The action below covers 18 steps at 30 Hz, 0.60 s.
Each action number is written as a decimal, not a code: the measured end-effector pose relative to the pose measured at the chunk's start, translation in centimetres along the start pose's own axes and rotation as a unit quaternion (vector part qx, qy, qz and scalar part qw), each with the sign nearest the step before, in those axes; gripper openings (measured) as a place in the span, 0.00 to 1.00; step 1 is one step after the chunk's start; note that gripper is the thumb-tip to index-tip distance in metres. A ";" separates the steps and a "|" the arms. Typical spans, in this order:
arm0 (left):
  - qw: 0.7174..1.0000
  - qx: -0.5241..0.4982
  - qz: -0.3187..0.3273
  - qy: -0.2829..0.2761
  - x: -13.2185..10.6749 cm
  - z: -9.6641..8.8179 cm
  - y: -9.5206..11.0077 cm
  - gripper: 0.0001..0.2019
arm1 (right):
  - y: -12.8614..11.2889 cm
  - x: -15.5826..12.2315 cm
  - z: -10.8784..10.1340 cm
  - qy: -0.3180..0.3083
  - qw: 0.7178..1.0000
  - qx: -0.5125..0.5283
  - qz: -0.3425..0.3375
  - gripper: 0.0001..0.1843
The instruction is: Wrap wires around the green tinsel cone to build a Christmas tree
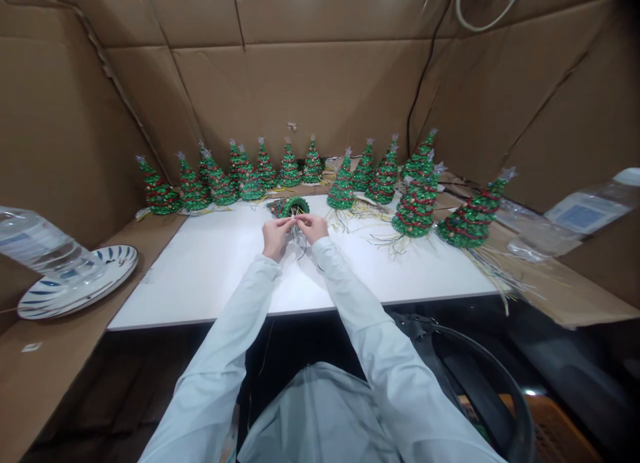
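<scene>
A small green Christmas tree (283, 207) lies on its side on the white board (200, 263), its hollow base turned toward me. Thin wires (296, 228) come out of that base. My left hand (277, 237) pinches the wires from the left, thumb and fingers together. From the right, my right hand (314, 228) pinches the same bunch, its fingertips almost touching the left ones. The exact wire between the fingertips is too small to make out.
Several finished-looking trees (341, 186) stand along the back and right, with loose wires (387, 239) trailing. A water bottle (45, 246) rests on a plate (125, 256) at left; another bottle (585, 213) is at right. Cardboard walls (320, 83) enclose the board.
</scene>
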<state>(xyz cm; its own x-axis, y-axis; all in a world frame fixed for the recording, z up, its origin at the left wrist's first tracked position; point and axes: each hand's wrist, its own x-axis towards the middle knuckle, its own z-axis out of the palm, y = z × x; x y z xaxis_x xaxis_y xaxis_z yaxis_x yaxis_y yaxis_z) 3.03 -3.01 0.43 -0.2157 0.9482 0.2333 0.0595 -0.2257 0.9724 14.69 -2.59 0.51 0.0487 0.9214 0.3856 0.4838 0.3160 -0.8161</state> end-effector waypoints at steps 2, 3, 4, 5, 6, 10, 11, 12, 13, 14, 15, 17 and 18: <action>1.000 -0.001 0.002 0.001 0.0 0.0 0.0 0.13 | -0.3 -0.2 -0.1 -0.007 1.000 -0.017 -0.008 0.12; 1.000 0.001 0.004 0.002 0.1 0.0 0.0 0.13 | -0.4 -0.2 -0.1 -0.010 1.000 -0.020 -0.012 0.13; 1.000 0.005 0.006 0.002 0.1 0.0 0.0 0.12 | -0.4 -0.3 -0.1 -0.013 1.000 -0.023 -0.018 0.13; 1.000 0.008 0.008 0.004 0.1 0.0 0.0 0.12 | -0.5 -0.3 -0.1 -0.013 0.999 -0.024 -0.025 0.14; 1.000 0.010 0.007 0.007 0.1 0.0 0.0 0.12 | -0.5 -0.3 -0.1 -0.008 0.999 -0.025 -0.031 0.14; 0.999 -0.016 -0.006 0.031 0.4 0.1 -0.3 0.12 | 0.1 -0.1 0.1 0.007 1.000 -0.004 -0.006 0.15; 0.999 -0.030 -0.008 0.034 0.4 0.1 -0.3 0.12 | 0.3 -0.1 0.3 -0.014 1.000 -0.005 0.013 0.14; 0.998 -0.045 -0.009 0.035 0.5 0.1 -0.4 0.11 | 0.5 -0.1 0.4 -0.043 0.999 -0.017 0.029 0.13; 0.998 -0.060 -0.012 0.035 0.5 0.1 -0.4 0.11 | 0.7 -0.1 0.5 -0.071 0.996 -0.041 0.039 0.12; 0.996 -0.074 -0.018 0.036 0.5 0.0 -0.4 0.11 | 0.9 -0.1 0.5 -0.091 0.992 -0.076 0.045 0.10; 0.995 -0.086 -0.025 0.038 0.6 0.0 -0.3 0.11 | 1.1 -0.1 0.5 -0.101 0.987 -0.114 0.047 0.10; 0.993 -0.100 -0.039 0.047 0.7 -0.1 -0.2 0.11 | 1.2 -0.1 0.3 -0.106 0.977 -0.178 0.043 0.09; 0.993 -0.102 -0.044 0.051 0.8 -0.2 -0.1 0.11 | 1.2 -0.1 0.2 -0.112 0.973 -0.200 0.039 0.10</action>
<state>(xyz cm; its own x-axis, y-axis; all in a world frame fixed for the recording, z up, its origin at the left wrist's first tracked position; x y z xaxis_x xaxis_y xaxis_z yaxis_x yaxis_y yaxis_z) 2.63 -2.32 0.48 -0.3085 0.9413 0.1373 -0.1605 -0.1938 0.9678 15.10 -2.31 -0.58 -0.0708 0.9792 0.1902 0.7891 0.1716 -0.5898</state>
